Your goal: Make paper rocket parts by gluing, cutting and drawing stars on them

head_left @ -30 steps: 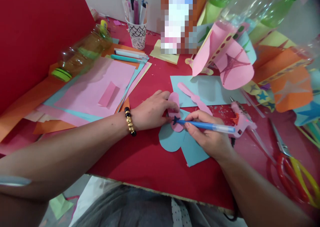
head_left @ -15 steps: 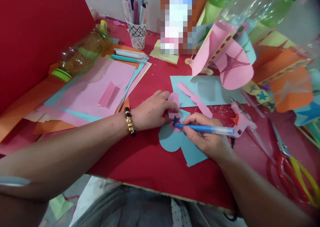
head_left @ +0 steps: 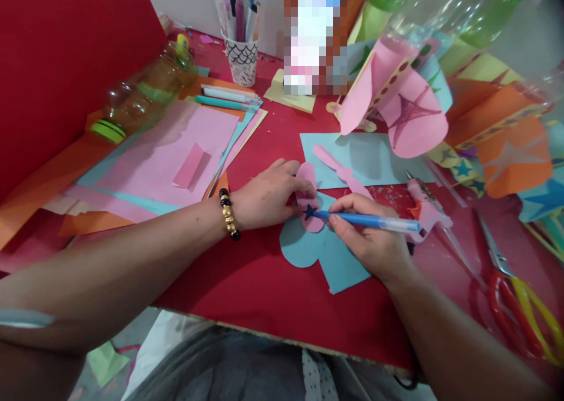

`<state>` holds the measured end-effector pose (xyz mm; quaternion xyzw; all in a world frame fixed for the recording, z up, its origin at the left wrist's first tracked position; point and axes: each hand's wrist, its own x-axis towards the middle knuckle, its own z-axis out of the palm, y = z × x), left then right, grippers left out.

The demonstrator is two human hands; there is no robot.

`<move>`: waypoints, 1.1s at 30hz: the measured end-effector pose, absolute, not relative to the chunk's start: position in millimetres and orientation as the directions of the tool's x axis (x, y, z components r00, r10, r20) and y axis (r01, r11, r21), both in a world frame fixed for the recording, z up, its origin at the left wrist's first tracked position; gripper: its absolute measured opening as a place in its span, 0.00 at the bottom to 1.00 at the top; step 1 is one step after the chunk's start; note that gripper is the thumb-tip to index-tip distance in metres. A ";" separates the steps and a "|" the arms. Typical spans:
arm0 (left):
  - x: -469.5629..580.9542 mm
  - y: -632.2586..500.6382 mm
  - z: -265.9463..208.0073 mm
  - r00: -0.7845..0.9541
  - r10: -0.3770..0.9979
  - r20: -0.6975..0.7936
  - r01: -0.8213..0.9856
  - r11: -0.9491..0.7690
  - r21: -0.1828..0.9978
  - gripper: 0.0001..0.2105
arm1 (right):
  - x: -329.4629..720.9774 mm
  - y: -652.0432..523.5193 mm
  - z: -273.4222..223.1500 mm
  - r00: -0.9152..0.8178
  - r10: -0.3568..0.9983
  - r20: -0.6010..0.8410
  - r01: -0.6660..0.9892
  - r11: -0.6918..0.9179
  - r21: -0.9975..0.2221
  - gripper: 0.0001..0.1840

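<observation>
My right hand (head_left: 370,236) grips a blue felt-tip pen (head_left: 374,221) between thumb and fingers. The pen's tip touches a dark blue star (head_left: 309,212) on a small pink paper piece (head_left: 312,223) with rounded ends. My left hand (head_left: 275,195) has its fingers curled over that pink piece and holds it against the work surface; part of the piece is hidden beneath the fingers. Under it lie blue paper shapes (head_left: 299,249), one with a round edge and one with straight edges. A pink paper propeller shape (head_left: 339,169) lies just beyond my right hand.
A glue gun (head_left: 427,210) and red-and-yellow scissors (head_left: 506,295) lie on the right. Decorated paper-and-bottle crafts (head_left: 414,113) crowd the far right. Stacked coloured paper (head_left: 167,148), a clear bottle (head_left: 141,104) and a cup of pens (head_left: 241,60) stand left and back.
My right hand and the pen have shifted slightly to the right, and the dark star shows more fully. My left hand stays in place on the pink piece.
</observation>
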<state>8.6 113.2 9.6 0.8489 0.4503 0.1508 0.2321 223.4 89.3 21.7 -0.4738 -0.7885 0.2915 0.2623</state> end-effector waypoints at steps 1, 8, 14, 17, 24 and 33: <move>8.4 113.2 9.4 0.551 0.833 0.052 0.691 -0.491 0.531 0.12 | 223.4 89.3 22.0 -0.421 0.897 0.131 0.594 0.382 -0.708 0.02; 8.2 113.2 9.6 0.555 0.830 0.060 0.680 -0.494 0.542 0.12 | 226.3 88.3 25.2 -0.399 0.905 0.144 0.602 0.377 -0.704 0.03; 8.4 113.1 9.8 0.550 0.833 0.057 0.688 -0.490 0.535 0.12 | 225.7 88.7 23.4 -0.413 0.901 0.132 0.599 0.378 -0.706 0.02; 8.7 113.1 10.2 0.553 0.831 0.054 0.687 -0.492 0.535 0.12 | 226.0 89.0 23.2 -0.405 0.903 0.145 0.609 0.385 -0.693 0.02; 8.7 113.1 10.4 0.551 0.833 0.052 0.693 -0.491 0.528 0.12 | 227.8 89.1 23.4 -0.419 0.898 0.131 0.595 0.381 -0.708 0.02; 8.6 113.4 9.7 0.551 0.833 0.053 0.686 -0.488 0.540 0.12 | 227.7 89.3 23.5 -0.424 0.895 0.136 0.592 0.387 -0.707 0.02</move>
